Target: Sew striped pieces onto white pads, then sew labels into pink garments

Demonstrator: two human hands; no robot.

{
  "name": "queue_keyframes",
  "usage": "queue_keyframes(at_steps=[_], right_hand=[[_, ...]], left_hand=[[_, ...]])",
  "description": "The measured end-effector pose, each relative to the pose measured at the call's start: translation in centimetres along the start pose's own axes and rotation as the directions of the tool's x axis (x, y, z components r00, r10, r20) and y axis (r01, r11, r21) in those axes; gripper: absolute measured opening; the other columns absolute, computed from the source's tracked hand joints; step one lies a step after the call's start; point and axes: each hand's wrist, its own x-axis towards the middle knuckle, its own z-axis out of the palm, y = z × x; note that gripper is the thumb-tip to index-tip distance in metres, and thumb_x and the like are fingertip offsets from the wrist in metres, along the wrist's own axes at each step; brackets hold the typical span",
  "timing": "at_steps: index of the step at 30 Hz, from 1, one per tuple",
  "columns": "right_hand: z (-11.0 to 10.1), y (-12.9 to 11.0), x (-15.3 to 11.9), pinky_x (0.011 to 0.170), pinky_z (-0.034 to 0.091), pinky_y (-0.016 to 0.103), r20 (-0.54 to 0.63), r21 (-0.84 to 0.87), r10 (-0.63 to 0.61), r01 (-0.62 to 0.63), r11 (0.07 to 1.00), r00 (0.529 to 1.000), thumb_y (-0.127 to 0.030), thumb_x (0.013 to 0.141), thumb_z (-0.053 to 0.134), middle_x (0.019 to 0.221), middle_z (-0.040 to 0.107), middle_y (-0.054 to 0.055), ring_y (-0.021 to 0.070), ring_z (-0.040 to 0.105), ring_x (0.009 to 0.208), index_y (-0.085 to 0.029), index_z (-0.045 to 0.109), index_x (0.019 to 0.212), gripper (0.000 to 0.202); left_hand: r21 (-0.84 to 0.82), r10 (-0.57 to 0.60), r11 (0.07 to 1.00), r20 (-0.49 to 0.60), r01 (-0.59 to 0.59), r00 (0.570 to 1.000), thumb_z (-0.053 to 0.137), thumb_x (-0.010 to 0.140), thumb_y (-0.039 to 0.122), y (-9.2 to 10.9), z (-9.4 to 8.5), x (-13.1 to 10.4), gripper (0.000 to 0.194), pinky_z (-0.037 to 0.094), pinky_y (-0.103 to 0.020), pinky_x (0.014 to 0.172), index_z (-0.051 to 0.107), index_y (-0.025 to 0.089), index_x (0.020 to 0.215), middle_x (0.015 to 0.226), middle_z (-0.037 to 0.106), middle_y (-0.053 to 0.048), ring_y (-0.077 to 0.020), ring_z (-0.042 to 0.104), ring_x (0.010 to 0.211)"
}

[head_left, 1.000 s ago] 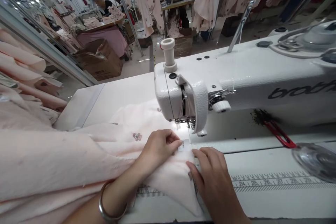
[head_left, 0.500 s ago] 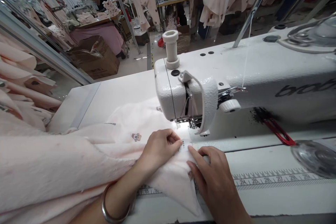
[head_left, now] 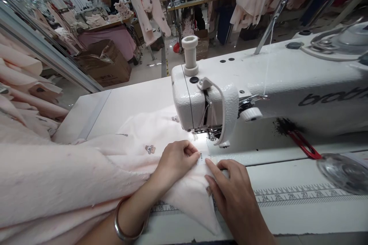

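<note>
- Label (head_left: 202, 158): small, white, dark print; lies on the pink cloth (head_left: 126, 160) near its right edge, just on the near side of the needle area.
- Left hand (head_left: 178, 160): thumb and forefinger pinch the left edge of the label; silver bangle (head_left: 119, 224) on that wrist.
- Right hand (head_left: 234, 189): fingers spread from the thumb, forefinger tip at the label's right side, thumb at the cloth edge below.
- Cloth: bear print, bunched high on the left, flat by the machine, one corner pointing toward the wearer.
- Sewing machine (head_left: 191, 101): white, lamp lit over the cloth.
- Worktop (head_left: 324, 220): white, printed ruler (head_left: 299, 196) runs along it.
- Right side: red tool (head_left: 304, 143), dark fuzzy patch at far end; clear round object (head_left: 343, 174) touches or nearly touches its near end, can't tell which.
- Behind: cardboard box (head_left: 107, 65) on the floor, hanging pink garments (head_left: 146, 5), co-worker (head_left: 110, 2) seated at another table.
</note>
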Motion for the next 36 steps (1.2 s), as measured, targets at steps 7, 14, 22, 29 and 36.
queue_keyframes(at_steps=[7, 14, 22, 29, 36], right_hand=[[-0.1, -0.2, 0.2, 0.076, 0.045, 0.042, 0.017, -0.006, 0.014, -0.014, 1.0, 1.0, -0.017, 0.089, 0.049, 0.099, 0.044, 0.012, 0.0237, 0.042, 0.095, -0.009, 0.051, 0.121, 0.033], [0.0, -0.2, 0.2, 0.077, 0.045, 0.041, 0.024, -0.021, 0.026, -0.026, 0.999, 0.999, -0.019, 0.09, 0.048, 0.099, 0.043, 0.011, 0.0233, 0.042, 0.095, -0.009, 0.053, 0.119, 0.031], [0.0, -0.3, 0.2, 0.077, 0.046, 0.041, 0.027, -0.046, 0.04, -0.038, 0.998, 0.999, -0.018, 0.089, 0.047, 0.099, 0.045, 0.012, 0.0236, 0.043, 0.095, -0.01, 0.054, 0.118, 0.031], [0.2, 0.0, 0.1, 0.079, 0.046, 0.042, -0.021, -0.054, 0.0, -0.002, 0.999, 1.0, -0.017, 0.088, 0.047, 0.099, 0.048, 0.013, 0.0246, 0.045, 0.096, -0.009, 0.055, 0.119, 0.032], [-0.2, -0.5, 0.8, 0.079, 0.042, 0.04, -0.006, -0.169, -0.089, 0.087, 0.982, 0.996, -0.012, 0.089, 0.042, 0.103, 0.058, 0.016, 0.0298, 0.046, 0.102, -0.004, 0.059, 0.109, 0.027]], left_hand=[[0.002, -0.012, 1.0, 0.008, 0.012, 1.0, 0.056, 0.072, 0.03, 0.2, -0.1, 0.0, 0.015, 0.042, -0.024, 0.058, 0.063, 0.017, 0.068, 0.065, 0.066, 0.0, -0.0139, 0.058, 0.06], [0.024, 0.019, 1.0, -0.003, -0.019, 1.0, 0.057, 0.073, 0.03, 0.0, 0.1, 0.1, 0.015, 0.042, -0.024, 0.057, 0.062, 0.017, 0.068, 0.067, 0.066, -0.001, -0.0144, 0.059, 0.062], [0.258, 0.315, 0.923, -0.077, -0.287, 0.946, 0.051, 0.084, 0.022, -0.3, -0.2, -1.7, 0.021, 0.052, -0.032, 0.072, 0.059, 0.016, 0.102, 0.092, 0.065, -0.006, -0.0184, 0.062, 0.081], [0.592, 0.735, 0.361, 0.295, -0.72, 0.611, 0.044, 0.093, 0.027, -1.9, -1.2, -4.1, 0.04, 0.045, -0.041, 0.101, 0.046, 0.003, 0.125, 0.13, 0.051, -0.021, -0.0284, 0.045, 0.125], [0.628, 0.703, 0.267, 0.392, -0.731, 0.594, 0.048, 0.091, 0.031, -3.2, -0.4, -3.8, 0.052, 0.039, -0.04, 0.107, 0.04, 0.0, 0.132, 0.139, 0.041, -0.022, -0.0294, 0.036, 0.131]])
